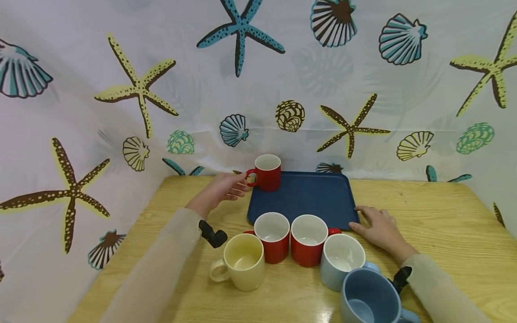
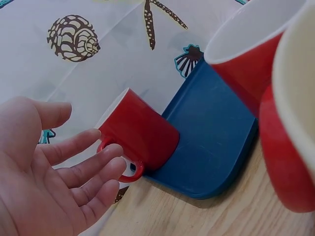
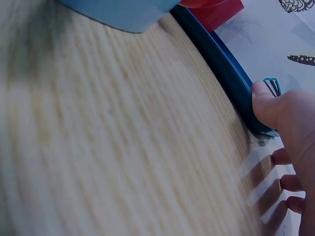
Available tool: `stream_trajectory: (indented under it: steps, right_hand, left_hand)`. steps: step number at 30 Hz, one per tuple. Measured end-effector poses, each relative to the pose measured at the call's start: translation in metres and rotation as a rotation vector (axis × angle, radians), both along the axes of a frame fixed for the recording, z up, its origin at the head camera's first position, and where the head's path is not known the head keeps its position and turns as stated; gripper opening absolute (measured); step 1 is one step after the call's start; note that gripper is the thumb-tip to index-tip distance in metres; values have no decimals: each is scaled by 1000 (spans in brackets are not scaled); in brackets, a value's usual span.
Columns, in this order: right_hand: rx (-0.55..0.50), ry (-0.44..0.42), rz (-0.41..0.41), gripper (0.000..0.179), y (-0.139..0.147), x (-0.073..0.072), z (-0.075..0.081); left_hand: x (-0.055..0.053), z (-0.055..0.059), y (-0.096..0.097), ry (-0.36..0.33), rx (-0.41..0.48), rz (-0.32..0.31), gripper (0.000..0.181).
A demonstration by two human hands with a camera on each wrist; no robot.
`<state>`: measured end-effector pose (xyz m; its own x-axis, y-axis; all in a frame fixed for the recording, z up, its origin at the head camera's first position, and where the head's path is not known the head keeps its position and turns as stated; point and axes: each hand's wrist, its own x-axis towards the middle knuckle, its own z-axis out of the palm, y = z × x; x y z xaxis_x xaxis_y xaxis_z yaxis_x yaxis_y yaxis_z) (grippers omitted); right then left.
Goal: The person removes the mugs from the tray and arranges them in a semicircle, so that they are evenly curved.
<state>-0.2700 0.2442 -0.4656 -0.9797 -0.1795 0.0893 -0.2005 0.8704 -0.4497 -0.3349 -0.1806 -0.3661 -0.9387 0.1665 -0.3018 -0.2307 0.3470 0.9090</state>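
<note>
A red mug with a white inside point(image 1: 269, 179) stands upright at the far left corner of the blue tray point(image 1: 315, 197), its handle point(image 2: 135, 169) turned toward my left hand point(image 1: 226, 187). The fingers of that hand are loosely extended right beside the handle, thumb apart from them, as the left wrist view shows. My right hand point(image 1: 381, 226) is at the tray's near right corner. Its thumb point(image 3: 266, 105) touches the tray edge, while the other fingers are spread and relaxed beyond it.
Before the tray stand two more red mugs point(image 1: 276, 249) point(image 1: 304, 253), a pale yellow mug point(image 1: 248, 276), a light blue mug point(image 1: 333, 273) and a darker blue mug point(image 1: 351, 300). A patterned cloth point(image 1: 262, 107) hangs behind the wooden table point(image 1: 436, 211).
</note>
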Motion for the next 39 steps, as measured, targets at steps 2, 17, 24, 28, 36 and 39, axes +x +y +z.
stream_trajectory:
  steps: [2,17,24,28,36,39]
  right_hand:
    - [3,-7,-1,72,0,0,0]
    - [2,-37,-5,72,-1,-2,2]
    - [1,-37,-5,70,-1,-2,2]
    - [13,-32,-3,69,-2,-4,2]
    - [6,-34,-11,70,-2,-5,1]
    - [5,-32,-22,70,-1,-4,1]
  left_hand:
    - [-3,1,1,-9,-19,15,44]
    - [-24,-2,13,26,-144,148,43]
    - [-33,-11,13,8,-167,200,47]
    - [-36,-16,13,-45,-137,213,55]
    - [-46,-25,12,-95,-65,207,60]
    - [-47,-25,14,-108,-55,193,62]
